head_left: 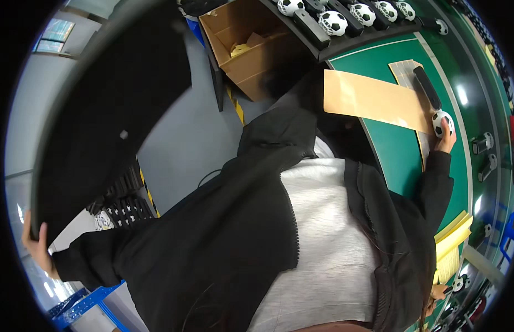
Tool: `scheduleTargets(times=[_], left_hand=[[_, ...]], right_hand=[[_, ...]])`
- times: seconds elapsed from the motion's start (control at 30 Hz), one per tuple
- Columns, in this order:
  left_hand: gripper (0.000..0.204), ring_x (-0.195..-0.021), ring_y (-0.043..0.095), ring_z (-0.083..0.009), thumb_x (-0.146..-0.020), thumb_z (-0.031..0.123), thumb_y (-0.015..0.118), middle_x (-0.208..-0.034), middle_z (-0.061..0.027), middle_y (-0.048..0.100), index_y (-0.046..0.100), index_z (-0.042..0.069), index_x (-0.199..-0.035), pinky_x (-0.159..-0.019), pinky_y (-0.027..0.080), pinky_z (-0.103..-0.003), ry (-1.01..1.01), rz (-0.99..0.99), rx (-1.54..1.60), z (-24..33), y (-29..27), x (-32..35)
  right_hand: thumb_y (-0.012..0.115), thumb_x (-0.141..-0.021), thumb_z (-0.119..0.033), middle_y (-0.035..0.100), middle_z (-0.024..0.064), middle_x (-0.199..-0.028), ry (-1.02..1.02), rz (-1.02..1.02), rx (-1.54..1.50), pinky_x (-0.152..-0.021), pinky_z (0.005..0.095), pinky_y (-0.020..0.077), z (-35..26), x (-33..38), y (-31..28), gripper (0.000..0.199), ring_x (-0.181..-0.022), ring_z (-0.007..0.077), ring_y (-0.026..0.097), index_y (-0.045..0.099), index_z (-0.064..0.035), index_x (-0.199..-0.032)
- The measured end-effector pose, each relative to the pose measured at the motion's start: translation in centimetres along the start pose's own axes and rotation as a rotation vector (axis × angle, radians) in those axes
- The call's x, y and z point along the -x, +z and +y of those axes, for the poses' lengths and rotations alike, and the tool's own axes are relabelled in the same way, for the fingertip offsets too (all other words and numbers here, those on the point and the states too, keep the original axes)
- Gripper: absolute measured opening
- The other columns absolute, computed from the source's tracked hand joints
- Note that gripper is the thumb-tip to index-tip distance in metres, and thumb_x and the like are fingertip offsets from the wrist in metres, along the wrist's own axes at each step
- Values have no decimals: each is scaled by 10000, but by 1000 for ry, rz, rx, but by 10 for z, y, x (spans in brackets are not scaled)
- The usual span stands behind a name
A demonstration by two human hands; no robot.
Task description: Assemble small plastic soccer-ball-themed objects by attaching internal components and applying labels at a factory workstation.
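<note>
At the far left, my left hand (40,252) grips the lower edge of a large black panel (118,105), thumb on one side and fingers on the other. The panel is tilted, slightly blurred and fills the upper left. At the right, my right hand (446,143) is closed on a black-and-white soccer-ball-shaped piece (442,124). A black handle (427,88) reaches up and left from the ball. Beside it a tan cardboard sheet (373,99) juts over the green table's edge, with a grey-brown cardboard strip (409,73) partly under it.
Several soccer-ball pieces with black handles stand in a black tray (322,54) at the top. An open cardboard box (251,72) is left of it. The green work table (398,152) borders a conveyor (468,110). Another person's hand (435,294) is at lower right, near yellow sheets (453,238).
</note>
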State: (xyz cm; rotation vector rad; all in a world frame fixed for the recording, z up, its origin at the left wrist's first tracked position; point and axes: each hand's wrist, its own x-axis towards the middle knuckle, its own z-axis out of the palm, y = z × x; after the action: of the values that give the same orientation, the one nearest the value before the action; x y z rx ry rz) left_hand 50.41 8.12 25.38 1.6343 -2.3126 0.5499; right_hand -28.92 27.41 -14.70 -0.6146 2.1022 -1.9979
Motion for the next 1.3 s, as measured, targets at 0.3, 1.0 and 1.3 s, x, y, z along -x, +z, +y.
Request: scheduleTargets(times=[0.3, 1.0, 1.3], left_hand=[[262, -561, 444, -207, -554, 20, 648, -654, -87, 521, 572, -71, -788, -586, 373, -260, 173, -479, 491, 180, 185, -47], [268, -585, 527, -296, -593, 120, 675, -701, -142, 606, 618, -27, -809, -578, 425, -323, 387, -308, 211, 277, 224, -124], [247, -669, 556, -317, -591, 154, 681, -713, -154, 594, 621, -7, -767, -616, 448, -362, 531, -339, 127, 317, 278, -147]], right_hand=[[640, -705, -264, 603, 102, -867, 10, -7, -10, -695, 214, 399, -11, 3, 15, 397, -752, 164, 550, 572, 34, -959], [617, -722, -222, 600, 103, -889, 2, -1, 19, -709, 214, 399, -23, 9, 20, 372, -765, 163, 554, 556, 39, -981], [615, -707, -239, 583, 98, -896, 15, -9, 53, -730, 219, 383, -20, 9, 13, 395, -781, 167, 527, 555, 19, -1000]])
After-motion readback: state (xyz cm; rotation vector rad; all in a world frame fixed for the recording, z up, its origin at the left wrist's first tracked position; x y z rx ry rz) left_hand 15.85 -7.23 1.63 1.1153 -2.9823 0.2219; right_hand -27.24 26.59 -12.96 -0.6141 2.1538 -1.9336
